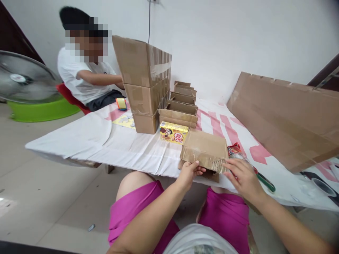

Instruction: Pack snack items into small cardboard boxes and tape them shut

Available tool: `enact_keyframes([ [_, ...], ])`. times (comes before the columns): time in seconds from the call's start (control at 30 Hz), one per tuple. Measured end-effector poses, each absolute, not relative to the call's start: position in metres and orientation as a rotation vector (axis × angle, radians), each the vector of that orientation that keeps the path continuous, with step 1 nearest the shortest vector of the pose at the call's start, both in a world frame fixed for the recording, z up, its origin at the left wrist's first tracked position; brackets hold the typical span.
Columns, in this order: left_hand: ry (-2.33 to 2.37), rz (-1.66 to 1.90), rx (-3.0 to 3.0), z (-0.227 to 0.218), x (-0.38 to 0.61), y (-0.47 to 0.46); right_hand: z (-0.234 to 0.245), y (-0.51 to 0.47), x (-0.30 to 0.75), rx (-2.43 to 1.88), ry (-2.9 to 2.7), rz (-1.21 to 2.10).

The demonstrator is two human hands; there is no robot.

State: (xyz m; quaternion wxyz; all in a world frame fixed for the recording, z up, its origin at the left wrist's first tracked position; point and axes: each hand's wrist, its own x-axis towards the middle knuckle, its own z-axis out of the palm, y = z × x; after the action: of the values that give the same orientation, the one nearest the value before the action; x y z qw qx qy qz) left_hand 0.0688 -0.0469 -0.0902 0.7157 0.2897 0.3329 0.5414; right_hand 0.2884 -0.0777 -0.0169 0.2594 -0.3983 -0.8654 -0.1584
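Observation:
A small brown cardboard box [204, 148] lies at the near edge of the table, its taped flap facing me. My left hand [188, 173] pinches its lower left corner, fingers curled on the flap. On the box's lower right corner rests my right hand [243, 177], fingers bent over the edge. A yellow snack box [173, 132] stands just behind the cardboard box. A red-labelled wrapped item [234, 149] lies right of the box, partly behind my right hand.
A white and pink cloth [106, 141] covers the table. A stack of taped cartons [147, 84] and a row of small boxes [182, 102] stand behind. Large cardboard sheet [286, 113] leans at right. Tape roll [121, 103], green-handled tool [266, 181], a seated person [82, 70], a fan [23, 77].

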Motion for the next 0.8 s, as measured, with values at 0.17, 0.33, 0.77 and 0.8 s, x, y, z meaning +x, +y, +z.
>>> enact_keyframes([
  [0.17, 0.683, 1.236, 0.517, -0.096, 0.076, -0.049, -0.038, -0.055, 0.371, -1.514, -1.784, -0.473],
  [0.33, 0.692, 1.28, 0.587, -0.095, 0.076, -0.051, -0.084, -0.048, 0.444, -2.379, -1.579, -0.277],
  [0.77, 0.646, 1.395, 0.492, -0.091, 0.077, -0.051, -0.093, -0.058, 0.448, -2.45, -1.441, -0.157],
  [0.8, 0.64, 1.393, 0.491, -0.09, 0.076, -0.051, -0.091, -0.058, 0.446, -2.391, -1.372, -0.148],
])
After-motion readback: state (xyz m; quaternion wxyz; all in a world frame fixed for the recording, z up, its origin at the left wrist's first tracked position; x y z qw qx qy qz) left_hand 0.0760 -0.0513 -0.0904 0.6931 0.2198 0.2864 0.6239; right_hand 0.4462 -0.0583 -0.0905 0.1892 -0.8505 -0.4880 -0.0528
